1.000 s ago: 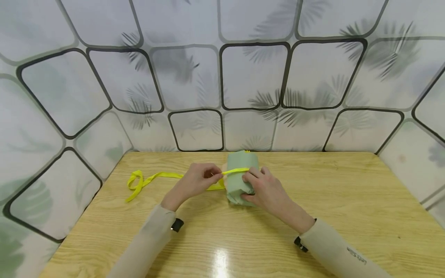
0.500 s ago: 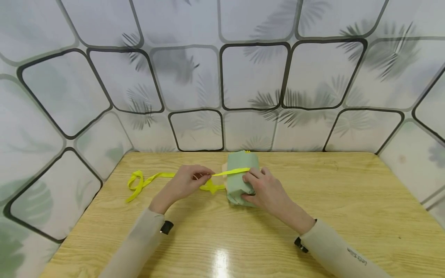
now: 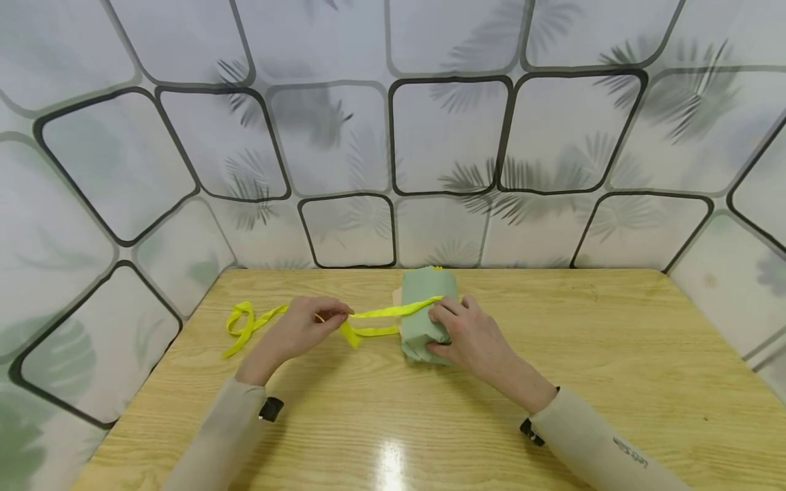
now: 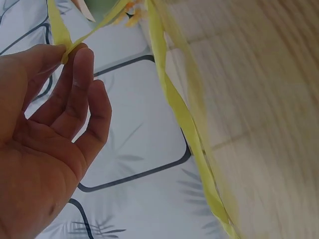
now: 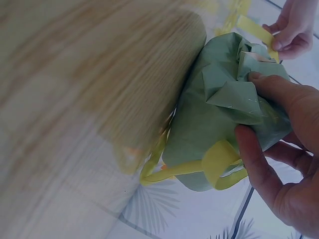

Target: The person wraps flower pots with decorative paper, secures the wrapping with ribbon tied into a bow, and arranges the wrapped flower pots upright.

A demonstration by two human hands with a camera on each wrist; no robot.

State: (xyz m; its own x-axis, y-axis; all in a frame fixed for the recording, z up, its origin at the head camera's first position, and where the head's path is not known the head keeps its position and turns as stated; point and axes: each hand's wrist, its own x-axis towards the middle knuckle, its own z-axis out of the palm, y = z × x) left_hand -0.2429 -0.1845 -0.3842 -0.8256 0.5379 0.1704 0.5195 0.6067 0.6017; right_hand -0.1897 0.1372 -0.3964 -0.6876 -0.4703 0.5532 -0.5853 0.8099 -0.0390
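Observation:
A package wrapped in pale green paper lies on the wooden table, its folded end toward me. My right hand grips it from the right; in the right wrist view, thumb and fingers hold the package near its creased folds. A yellow ribbon crosses its top, and a loop of it hangs by the right fingers. To the left of the package, my left hand pinches this ribbon between thumb and fingertips, a short end hanging below. The left wrist view shows the pinched ribbon running toward the package.
Further ribbon trails leftward over the wooden table to a loose curl near its left edge. A patterned grey-white curtain stands along the back and both sides.
My left hand has moved leftward, away from the package, drawing the ribbon out into a longer stretch. The right hand and the package have stayed in place.

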